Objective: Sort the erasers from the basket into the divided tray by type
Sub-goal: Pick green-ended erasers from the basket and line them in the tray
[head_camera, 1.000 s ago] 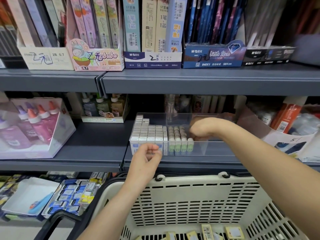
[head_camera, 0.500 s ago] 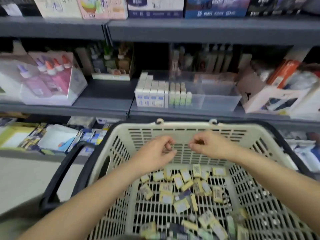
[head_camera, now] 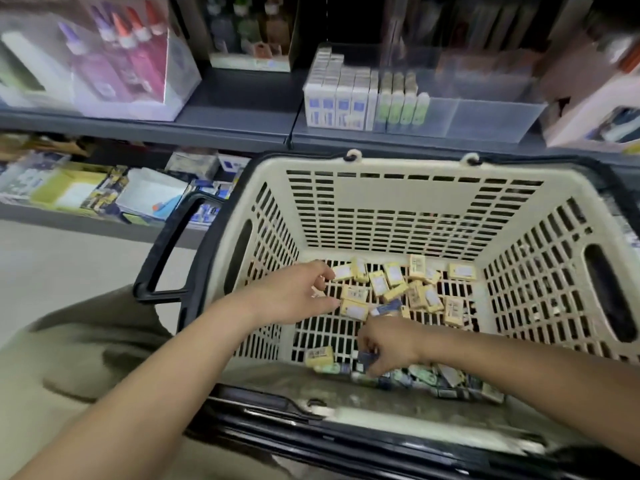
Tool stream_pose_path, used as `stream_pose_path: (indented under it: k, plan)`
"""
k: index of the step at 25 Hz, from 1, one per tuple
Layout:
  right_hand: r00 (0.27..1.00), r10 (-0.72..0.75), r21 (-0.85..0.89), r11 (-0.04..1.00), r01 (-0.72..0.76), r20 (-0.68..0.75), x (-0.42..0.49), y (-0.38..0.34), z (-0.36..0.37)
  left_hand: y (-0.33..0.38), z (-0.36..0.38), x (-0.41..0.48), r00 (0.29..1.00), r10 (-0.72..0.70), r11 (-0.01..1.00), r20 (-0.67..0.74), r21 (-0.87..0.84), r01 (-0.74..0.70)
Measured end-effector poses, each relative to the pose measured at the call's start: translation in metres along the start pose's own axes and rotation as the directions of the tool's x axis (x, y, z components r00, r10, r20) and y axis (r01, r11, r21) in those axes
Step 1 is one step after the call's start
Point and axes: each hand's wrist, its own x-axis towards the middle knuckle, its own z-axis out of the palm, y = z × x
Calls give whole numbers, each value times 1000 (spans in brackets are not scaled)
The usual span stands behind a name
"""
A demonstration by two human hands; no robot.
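The cream basket (head_camera: 381, 202) sits below the clear divided tray (head_camera: 485, 109), and yellow erasers (head_camera: 394, 282) lie at all angles across the basket's far floor. The left grip (head_camera: 294, 296), half spread and empty, hovers just beside the nearest of them. By the basket's near wall, the right grip (head_camera: 391, 344) curls down and pinches a dark-blue eraser (head_camera: 366, 358).

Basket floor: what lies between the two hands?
In the head view, a yellow eraser at the fingertips of the left hand, a dark blue eraser just beyond the right hand, and bare slotted basket floor.
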Motion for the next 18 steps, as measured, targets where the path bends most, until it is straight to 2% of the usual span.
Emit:
stream_pose_path:
  k: [3, 6, 10, 15, 18]
  plan:
    - [1000, 8, -178, 984, -6, 11, 0, 2, 8, 3, 1, 1, 1000, 11, 1000, -3, 11, -11]
    - [1000, 8, -134, 991, -7, 7, 3, 0, 9, 5, 2, 2, 1000, 16, 999, 16, 35, -17]
    - [999, 15, -242, 970, -23, -35, 9, -3, 20, 6, -1, 7, 999, 21, 999, 50, 24, -22]
    - [984, -18, -306, 951, -38, -179, 10, 15, 8, 1, -7, 11, 1000, 8, 999, 21, 40, -8]
    - [980, 4, -333, 940, -71, -198, 12, 15, 15, -2, -8, 12, 1000, 0, 999, 28, 37, -1]
